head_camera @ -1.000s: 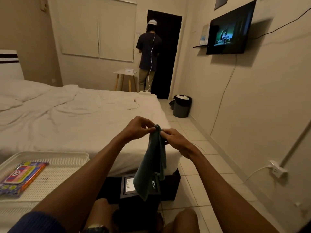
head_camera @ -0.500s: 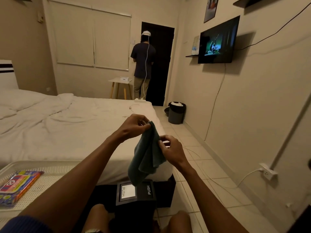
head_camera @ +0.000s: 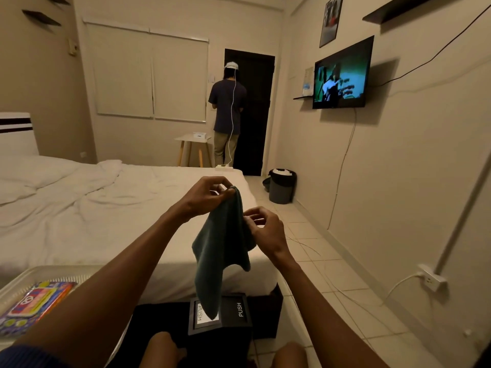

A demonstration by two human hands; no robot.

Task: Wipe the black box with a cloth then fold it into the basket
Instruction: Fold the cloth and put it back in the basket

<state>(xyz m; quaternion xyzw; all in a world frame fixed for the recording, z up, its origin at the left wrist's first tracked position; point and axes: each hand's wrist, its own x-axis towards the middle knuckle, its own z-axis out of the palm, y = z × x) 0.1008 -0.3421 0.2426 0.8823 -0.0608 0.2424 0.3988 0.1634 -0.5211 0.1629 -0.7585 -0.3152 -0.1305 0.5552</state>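
Note:
A dark green cloth [head_camera: 221, 248] hangs in the air in front of me. My left hand [head_camera: 206, 195] pinches its top corner. My right hand [head_camera: 265, 232] holds the cloth's right edge a little lower. Below the cloth, between my knees, stands the black box [head_camera: 233, 318] with a lid marked PUSH; the cloth's lowest tip hangs in front of the lid's left flap. A white mesh basket [head_camera: 32, 274] sits at the lower left, partly hidden by my left arm.
A colourful packet [head_camera: 32, 306] lies in the basket. A white bed [head_camera: 106, 208] fills the left. A person stands at the far dark door beside a small table [head_camera: 192, 147]. A bin [head_camera: 281, 185], a wall TV [head_camera: 341, 75] and floor cables [head_camera: 345, 296] are on the right.
My right hand has slid down from the cloth's top corner along its right edge, and the hands have moved apart. The cloth has spread wider. The view has tilted upward.

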